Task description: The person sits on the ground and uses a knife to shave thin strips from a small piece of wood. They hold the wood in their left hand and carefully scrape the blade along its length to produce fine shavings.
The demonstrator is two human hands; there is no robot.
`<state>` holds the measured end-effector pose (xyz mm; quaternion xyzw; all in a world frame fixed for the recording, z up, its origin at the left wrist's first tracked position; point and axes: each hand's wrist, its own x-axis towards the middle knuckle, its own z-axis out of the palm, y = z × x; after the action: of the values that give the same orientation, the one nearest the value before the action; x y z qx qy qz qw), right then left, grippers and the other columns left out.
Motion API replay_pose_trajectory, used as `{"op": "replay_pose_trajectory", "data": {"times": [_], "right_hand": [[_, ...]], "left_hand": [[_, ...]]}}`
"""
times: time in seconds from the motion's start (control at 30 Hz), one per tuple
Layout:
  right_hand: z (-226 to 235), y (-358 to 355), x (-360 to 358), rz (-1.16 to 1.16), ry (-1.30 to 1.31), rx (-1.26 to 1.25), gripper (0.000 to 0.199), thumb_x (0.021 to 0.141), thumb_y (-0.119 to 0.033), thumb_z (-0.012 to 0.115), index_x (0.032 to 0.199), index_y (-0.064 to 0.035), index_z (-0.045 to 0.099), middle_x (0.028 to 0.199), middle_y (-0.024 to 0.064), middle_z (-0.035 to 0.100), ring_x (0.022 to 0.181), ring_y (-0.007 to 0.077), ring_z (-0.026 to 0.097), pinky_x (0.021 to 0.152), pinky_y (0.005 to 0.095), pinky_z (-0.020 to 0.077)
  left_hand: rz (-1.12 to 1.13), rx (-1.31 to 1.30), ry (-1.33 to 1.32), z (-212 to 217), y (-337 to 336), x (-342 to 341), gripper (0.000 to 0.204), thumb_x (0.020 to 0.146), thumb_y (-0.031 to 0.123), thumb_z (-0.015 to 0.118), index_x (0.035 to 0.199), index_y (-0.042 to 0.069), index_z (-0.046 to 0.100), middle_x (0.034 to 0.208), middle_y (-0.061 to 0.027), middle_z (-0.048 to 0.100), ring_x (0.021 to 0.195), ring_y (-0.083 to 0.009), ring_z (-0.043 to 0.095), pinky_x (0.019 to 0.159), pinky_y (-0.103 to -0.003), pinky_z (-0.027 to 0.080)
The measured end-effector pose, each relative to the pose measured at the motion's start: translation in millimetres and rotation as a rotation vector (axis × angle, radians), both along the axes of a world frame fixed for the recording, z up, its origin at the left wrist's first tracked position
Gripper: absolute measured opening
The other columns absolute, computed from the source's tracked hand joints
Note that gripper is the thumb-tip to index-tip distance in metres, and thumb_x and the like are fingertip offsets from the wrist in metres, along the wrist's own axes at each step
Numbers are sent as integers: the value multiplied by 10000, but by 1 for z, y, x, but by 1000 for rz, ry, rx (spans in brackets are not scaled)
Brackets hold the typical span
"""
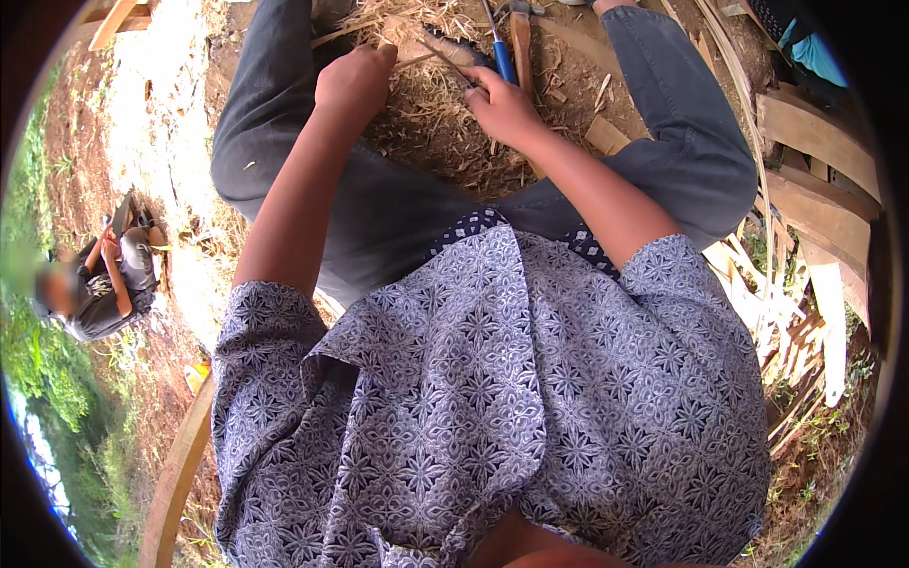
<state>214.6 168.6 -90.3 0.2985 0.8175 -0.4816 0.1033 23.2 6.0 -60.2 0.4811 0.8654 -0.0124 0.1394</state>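
Observation:
Both my hands work close together over the shavings between my legs. My left hand (358, 83) is closed on a thin wooden strip (414, 61), whose pale end sticks out to the right. A slim, dark knife (445, 60) is gripped in my right hand (502, 109), its blade slanting up and left across the strip's end. Whether blade and strip touch, I cannot tell. Just beyond my right fingers lies a tool with a blue handle (503, 62) and a thin metal shaft. Beside it rests a hammer (522, 43) with a wooden handle.
Wood shavings (417, 133) cover the ground between my bent legs. Curved planks (819, 142) are stacked at the right, with loose slats (827, 312) below them. Another person (109, 279) sits far left, holding a dark blade (121, 213). A long board (180, 473) stands at lower left.

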Motion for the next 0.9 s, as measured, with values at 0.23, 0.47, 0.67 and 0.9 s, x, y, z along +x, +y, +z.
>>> {"op": "replay_pose_trajectory", "data": {"times": [0.23, 0.47, 0.67, 0.9], "right_hand": [[-31, -11, -7, 18, 217, -46, 298, 1015, -289, 619, 1276, -150, 655, 672, 137, 640, 629, 306, 653, 601, 454, 460], [-28, -21, -8, 24, 243, -33, 311, 1032, -284, 628, 1315, -156, 629, 726, 93, 684, 639, 223, 652, 607, 394, 464], [-46, -4, -9, -81, 20, -9, 296, 1024, -288, 632, 1274, -131, 622, 786, 90, 694, 694, 232, 676, 652, 385, 498], [-57, -14, -15, -224, 209, -10, 292, 1030, -297, 606, 1259, -119, 633, 762, 84, 652, 683, 213, 641, 675, 389, 494]], "left_hand": [[64, -87, -17, 12, 3, 19, 122, 974, 101, 543, 1068, 95, 619, 1006, -174, 727, 914, -370, 748, 715, -488, 604], [125, -104, -43, 21, 8, 25, 111, 990, 133, 534, 1026, 95, 632, 993, -149, 738, 888, -372, 747, 738, -502, 590], [85, -220, -9, 34, 20, 19, 113, 955, 113, 565, 1032, 96, 646, 977, -140, 744, 894, -362, 751, 748, -499, 594], [-16, -282, 34, 50, 42, 8, 118, 932, 93, 589, 1004, 85, 682, 970, -139, 758, 926, -350, 756, 766, -475, 610]]}}
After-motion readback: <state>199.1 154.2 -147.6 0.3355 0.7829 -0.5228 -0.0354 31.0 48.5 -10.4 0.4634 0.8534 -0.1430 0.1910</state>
